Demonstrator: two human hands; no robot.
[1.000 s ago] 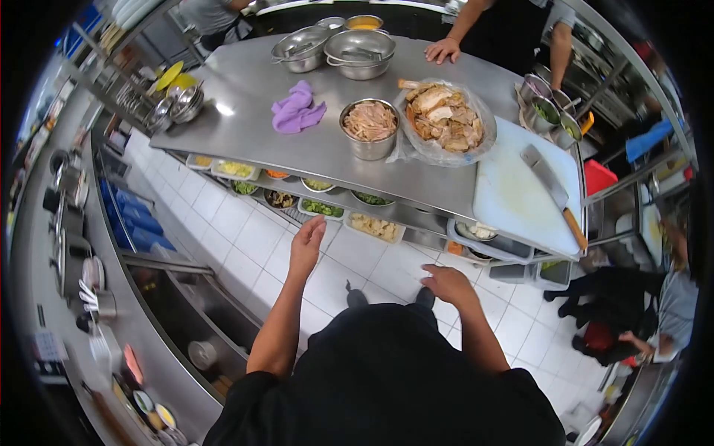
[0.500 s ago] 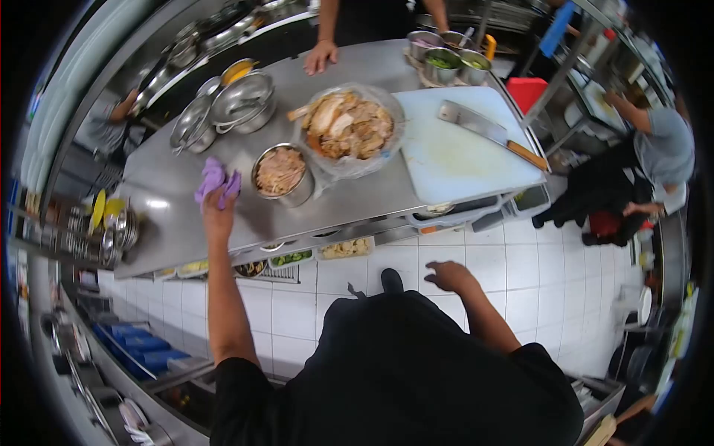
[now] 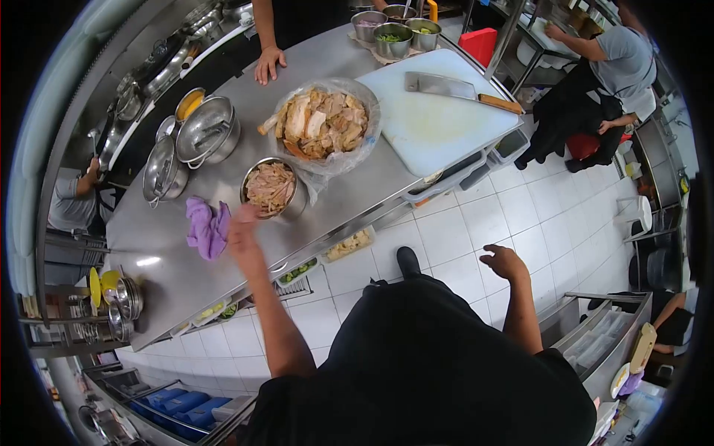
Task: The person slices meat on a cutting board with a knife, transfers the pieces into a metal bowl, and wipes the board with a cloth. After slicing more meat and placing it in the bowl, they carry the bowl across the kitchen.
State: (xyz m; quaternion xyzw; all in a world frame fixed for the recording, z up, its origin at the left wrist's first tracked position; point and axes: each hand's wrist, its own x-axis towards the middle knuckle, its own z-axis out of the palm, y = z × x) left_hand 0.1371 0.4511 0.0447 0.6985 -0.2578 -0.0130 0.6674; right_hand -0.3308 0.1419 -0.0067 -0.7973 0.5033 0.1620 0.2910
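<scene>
My left hand (image 3: 244,232), smeared by motion, is over the near left side of a steel pot of sliced meat (image 3: 269,187), overlapping its rim in this view. Just left of that hand a crumpled purple cloth (image 3: 205,229) lies on the steel table (image 3: 167,286). Behind the pot sits a bowl of chopped cooked meat (image 3: 323,123) lined with clear plastic. My right hand (image 3: 507,262) hangs in the air above the tiled floor, fingers loosely apart and holding nothing.
A white cutting board (image 3: 428,134) carries a cleaver (image 3: 446,85). Steel colanders (image 3: 208,134) stand at the left and small pots of toppings (image 3: 393,41) at the back. Another person's hand (image 3: 269,65) rests on the far table edge. A person in grey (image 3: 623,59) is at the right.
My left hand has let go of the purple cloth and moved right to the pot. My right hand stays raised away from the table. The view has turned and shifted.
</scene>
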